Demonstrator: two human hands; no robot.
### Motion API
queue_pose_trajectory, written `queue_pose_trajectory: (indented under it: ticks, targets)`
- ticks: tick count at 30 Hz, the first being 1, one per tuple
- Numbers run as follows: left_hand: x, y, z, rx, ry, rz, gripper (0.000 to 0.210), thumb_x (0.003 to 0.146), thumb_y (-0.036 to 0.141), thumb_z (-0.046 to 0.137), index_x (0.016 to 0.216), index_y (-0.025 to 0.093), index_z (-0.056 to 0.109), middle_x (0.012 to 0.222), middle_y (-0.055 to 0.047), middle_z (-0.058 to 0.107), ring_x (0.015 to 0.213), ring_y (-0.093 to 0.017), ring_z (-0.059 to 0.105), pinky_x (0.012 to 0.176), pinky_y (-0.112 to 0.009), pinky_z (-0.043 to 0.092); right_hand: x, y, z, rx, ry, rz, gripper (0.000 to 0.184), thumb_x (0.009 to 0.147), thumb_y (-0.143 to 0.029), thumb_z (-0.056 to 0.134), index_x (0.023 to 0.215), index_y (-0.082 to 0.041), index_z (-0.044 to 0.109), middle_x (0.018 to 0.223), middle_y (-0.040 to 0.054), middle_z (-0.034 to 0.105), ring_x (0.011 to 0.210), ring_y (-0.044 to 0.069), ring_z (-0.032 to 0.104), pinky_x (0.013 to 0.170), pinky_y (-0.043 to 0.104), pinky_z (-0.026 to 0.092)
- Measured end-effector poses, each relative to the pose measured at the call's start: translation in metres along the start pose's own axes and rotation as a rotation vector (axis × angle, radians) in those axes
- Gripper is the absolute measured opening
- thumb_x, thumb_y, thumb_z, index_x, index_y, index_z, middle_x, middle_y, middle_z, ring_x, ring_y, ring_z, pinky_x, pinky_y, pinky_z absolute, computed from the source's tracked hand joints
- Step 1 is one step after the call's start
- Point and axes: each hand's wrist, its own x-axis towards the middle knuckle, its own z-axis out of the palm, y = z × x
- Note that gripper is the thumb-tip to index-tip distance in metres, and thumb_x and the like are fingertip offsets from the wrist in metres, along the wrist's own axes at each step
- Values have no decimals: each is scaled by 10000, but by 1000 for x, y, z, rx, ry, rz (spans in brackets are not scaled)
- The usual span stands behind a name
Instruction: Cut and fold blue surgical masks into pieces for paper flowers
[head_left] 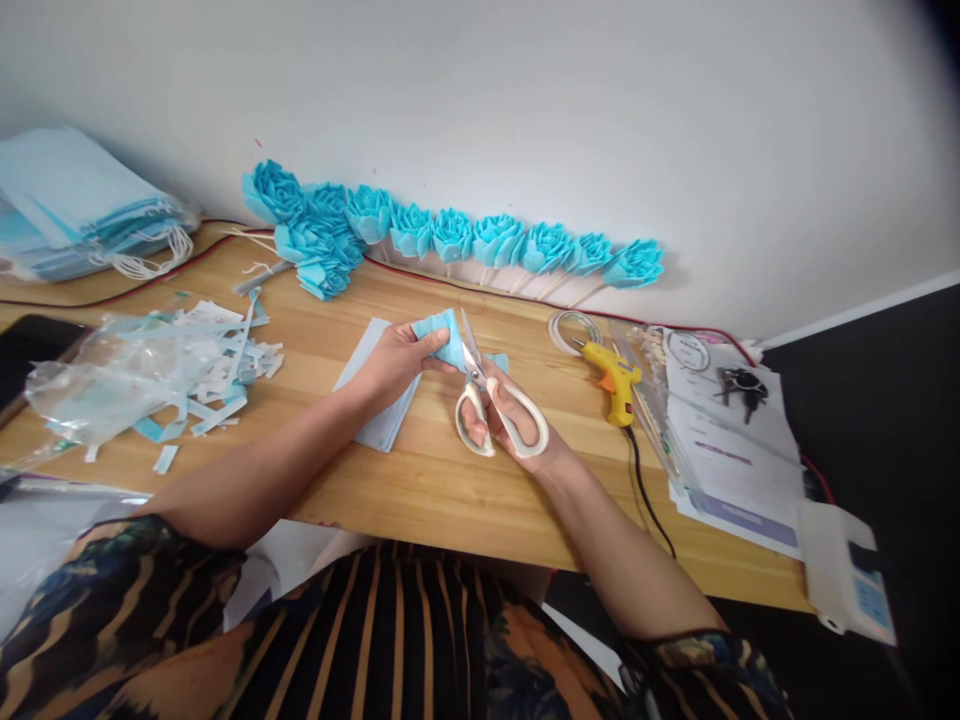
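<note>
My left hand (401, 355) pinches a small folded piece of light-blue fabric (442, 335) above the table. My right hand (511, 402) has its fingers through the white handles of a pair of scissors (475, 376), whose blades point up beside the fabric's right edge. The blades look slightly parted; whether they touch the fabric I cannot tell. Behind the scissors, near my right fingers, shows another bit of blue fabric (496, 362), partly hidden. Under my left wrist lies a pale blue face mask (388, 425) on the wooden table (450, 500).
Blue fabric flowers (452, 235) on sticks lean along the wall. Stacked masks (82, 210) in plastic, offcuts (217, 405), a clear bag (112, 385) and a phone (34, 350) occupy the left. Rightward are a yellow glue gun (616, 380), tape (574, 330), papers (739, 465) and keys (742, 385).
</note>
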Motion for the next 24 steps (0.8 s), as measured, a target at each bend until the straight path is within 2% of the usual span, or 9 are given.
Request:
queue_pose_trajectory:
  ticks: [5, 9, 13, 19, 24]
  targets:
    - [-5, -4, 9, 13, -16, -27, 419, 644, 464, 864, 770, 89, 726, 754, -85, 735, 689, -171, 693, 636, -267, 587, 1, 2, -1, 15, 30, 12, 653, 875, -609, 589, 1384, -226, 444, 650, -37, 568, 489, 108, 482, 426, 221, 394]
    - [-6, -9, 14, -38, -36, -84, 429, 622, 444, 880, 801, 82, 737, 767, -92, 742, 673, -168, 685, 625, -266, 578, 1, 6, -5, 41, 55, -23, 586, 889, -594, 578, 1338, -233, 474, 707, -22, 584, 509, 106, 491, 444, 227, 408]
    - [-5, -8, 11, -83, -11, -69, 416, 631, 419, 882, 817, 76, 738, 775, -88, 738, 682, -167, 684, 611, -263, 583, 1, 6, -5, 35, 51, -42, 525, 902, -593, 555, 1277, -228, 503, 675, -21, 572, 520, 115, 479, 434, 223, 393]
    - [-4, -2, 9, -68, -51, -54, 404, 645, 434, 874, 814, 91, 743, 776, -80, 736, 673, -153, 673, 605, -251, 590, 1, 5, -1, 19, 53, -70, 590, 866, -643, 572, 1285, -235, 495, 674, -22, 567, 528, 121, 471, 443, 234, 394]
    - [-4, 1, 9, -64, -76, -66, 399, 658, 431, 868, 817, 87, 745, 748, -77, 728, 664, -146, 668, 587, -234, 585, 2, 8, -1, 26, 65, -91, 581, 876, -620, 578, 1303, -238, 487, 629, -44, 539, 471, 105, 442, 395, 215, 339]
